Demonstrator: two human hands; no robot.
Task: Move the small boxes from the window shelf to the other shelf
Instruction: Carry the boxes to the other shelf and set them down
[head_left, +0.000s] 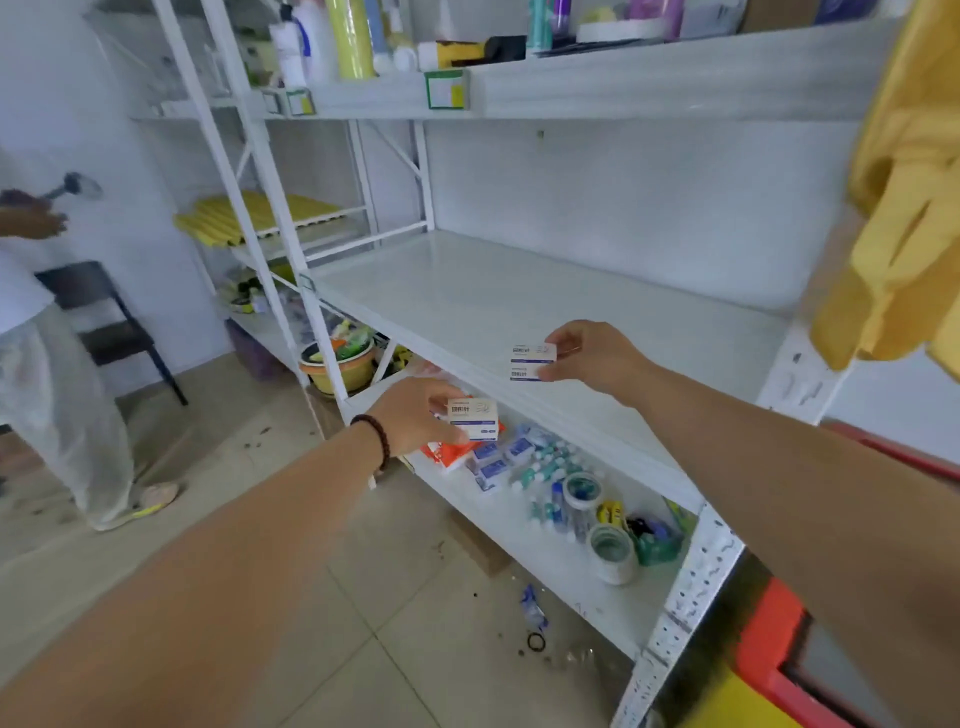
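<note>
My right hand (587, 358) pinches two small white boxes with blue print (531, 362), stacked one on the other, just above the front edge of a bare white middle shelf (519, 291). My left hand (415, 415) grips another small white box (475, 418) lower down, in front of that shelf's edge and over the bottom shelf. Both arms reach forward from the bottom of the head view.
The bottom shelf (561, 561) holds an orange packet, small blue packs, bottles and tape rolls (613, 553). The top shelf carries bottles and cans. Yellow cloth (904, 208) hangs at the right. Another person (47, 364) stands at the left by a dark chair.
</note>
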